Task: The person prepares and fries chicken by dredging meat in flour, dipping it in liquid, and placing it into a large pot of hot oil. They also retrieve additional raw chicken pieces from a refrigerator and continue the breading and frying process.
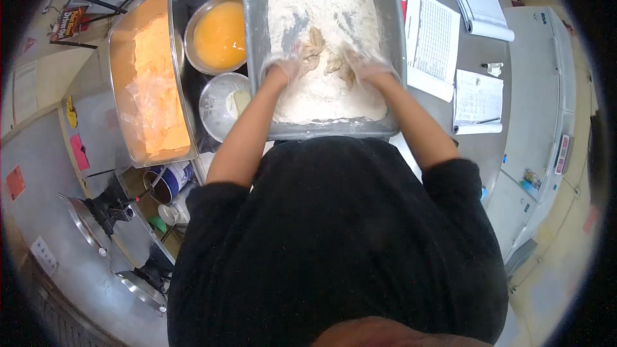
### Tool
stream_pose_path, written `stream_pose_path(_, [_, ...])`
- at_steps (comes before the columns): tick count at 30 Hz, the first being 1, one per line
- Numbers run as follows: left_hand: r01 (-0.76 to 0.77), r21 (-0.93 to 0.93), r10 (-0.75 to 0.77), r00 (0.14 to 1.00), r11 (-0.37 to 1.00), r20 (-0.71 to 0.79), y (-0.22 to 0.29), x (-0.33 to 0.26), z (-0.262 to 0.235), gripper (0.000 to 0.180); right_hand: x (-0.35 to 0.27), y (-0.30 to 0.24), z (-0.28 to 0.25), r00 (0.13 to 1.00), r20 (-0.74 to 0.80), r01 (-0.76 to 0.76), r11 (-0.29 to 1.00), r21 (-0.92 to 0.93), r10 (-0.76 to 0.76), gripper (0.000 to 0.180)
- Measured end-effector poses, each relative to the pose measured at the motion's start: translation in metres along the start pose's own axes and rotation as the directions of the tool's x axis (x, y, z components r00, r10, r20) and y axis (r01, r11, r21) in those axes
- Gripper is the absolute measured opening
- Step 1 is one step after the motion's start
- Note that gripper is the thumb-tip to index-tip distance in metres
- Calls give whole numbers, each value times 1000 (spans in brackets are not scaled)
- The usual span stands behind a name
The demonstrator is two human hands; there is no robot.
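Observation:
A deep grey tub (254,26) of white flour (315,99) is in front of me. Both my hands are inside it in clear plastic gloves, slightly blurred. My left hand (291,64) is closed about a lumpy, pale brown flour-coated piece (313,44), perhaps meat. Across from it, my right hand (365,64) has its fingers curled at similar brownish lumps (337,64). Part of the fingers is lost behind the gloves and flour. Between the two hands the flour is loose, and the grey tub bottom shows through farther up.
Left of the tub stand a metal bowl of orange liquid (220,33), a smaller metal bowl (215,108) and a long metal pan of orange mixture (154,83). Paper sheets (434,42), a notepad (479,99) and another pad (482,6) lie on the counter at right.

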State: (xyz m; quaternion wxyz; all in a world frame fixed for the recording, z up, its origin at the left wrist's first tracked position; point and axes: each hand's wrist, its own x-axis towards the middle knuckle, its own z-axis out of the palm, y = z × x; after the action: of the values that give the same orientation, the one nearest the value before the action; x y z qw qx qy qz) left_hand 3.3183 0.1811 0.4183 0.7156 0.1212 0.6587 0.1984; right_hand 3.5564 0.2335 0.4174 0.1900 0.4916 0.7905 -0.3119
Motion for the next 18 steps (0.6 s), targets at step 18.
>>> stream_pose_path(18, [-227,-130,239,967,965,84,52,-64,5,72,-4,27,-22,985,11,171,979,-111,-171,49])
